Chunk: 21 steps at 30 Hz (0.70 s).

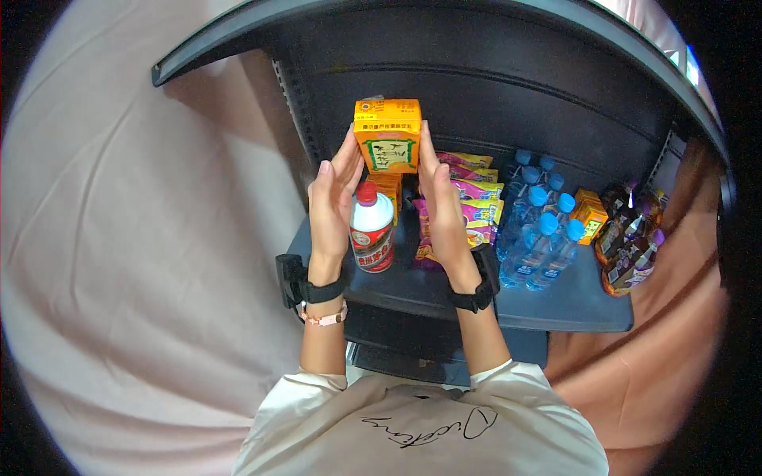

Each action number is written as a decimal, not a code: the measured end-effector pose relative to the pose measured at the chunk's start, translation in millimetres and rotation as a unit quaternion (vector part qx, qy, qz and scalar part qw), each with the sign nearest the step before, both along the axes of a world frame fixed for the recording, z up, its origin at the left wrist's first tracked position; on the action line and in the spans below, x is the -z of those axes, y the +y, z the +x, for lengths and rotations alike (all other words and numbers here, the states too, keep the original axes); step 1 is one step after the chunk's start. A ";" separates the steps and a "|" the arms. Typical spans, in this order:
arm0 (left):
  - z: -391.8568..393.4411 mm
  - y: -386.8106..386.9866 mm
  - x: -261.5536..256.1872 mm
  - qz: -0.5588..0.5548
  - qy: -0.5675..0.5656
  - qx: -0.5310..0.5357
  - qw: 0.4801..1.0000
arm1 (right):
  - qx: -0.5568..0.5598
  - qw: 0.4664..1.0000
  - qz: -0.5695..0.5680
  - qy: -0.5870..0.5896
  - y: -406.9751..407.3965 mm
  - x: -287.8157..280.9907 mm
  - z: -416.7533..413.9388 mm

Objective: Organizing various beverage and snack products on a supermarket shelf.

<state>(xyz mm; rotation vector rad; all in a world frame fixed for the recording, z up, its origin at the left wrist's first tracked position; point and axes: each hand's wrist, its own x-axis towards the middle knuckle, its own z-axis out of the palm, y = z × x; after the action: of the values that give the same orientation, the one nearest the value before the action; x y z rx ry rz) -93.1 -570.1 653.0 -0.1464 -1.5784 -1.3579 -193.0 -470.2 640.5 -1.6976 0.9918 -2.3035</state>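
Observation:
An orange drink carton (388, 137) with a green-framed label is pressed between my two hands, raised above the shelf. My left hand (332, 208) lies flat along its left side, and my right hand (439, 202) along its right. Below and between my forearms, a white bottle with a red cap and red label (372, 229) stands upright close to my left hand. Behind that bottle, another orange carton (390, 187) is partly hidden. Pink and yellow snack packets (485, 211) lie in a row just right of my right hand, which covers part of them.
Several clear water bottles with blue caps (536, 238) stand on the dark shelf (411, 291). Further right are an orange carton (589, 217) and several dark drink bottles with purple caps (631, 265). A black back panel (476, 89) rises behind; a curved upper edge (417, 5) arches overhead.

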 end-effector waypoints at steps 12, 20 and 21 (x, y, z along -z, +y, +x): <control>-88.4 153.8 26.5 -0.148 -0.007 0.123 0.981 | 0.210 0.969 0.008 -0.132 166.3 36.2 -46.8; -159.9 238.6 64.5 -0.121 -0.111 0.210 0.964 | 0.286 0.939 0.052 -0.184 259.5 74.0 -113.1; -167.0 246.5 71.0 -0.097 -0.122 0.216 0.964 | 0.297 0.934 0.071 -0.187 264.3 83.1 -121.6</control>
<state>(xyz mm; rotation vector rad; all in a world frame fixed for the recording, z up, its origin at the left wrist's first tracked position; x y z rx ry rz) -260.1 -323.6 582.0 -0.4825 -1.9657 -1.5967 -314.6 -205.9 557.4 -0.9213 1.6972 -2.6590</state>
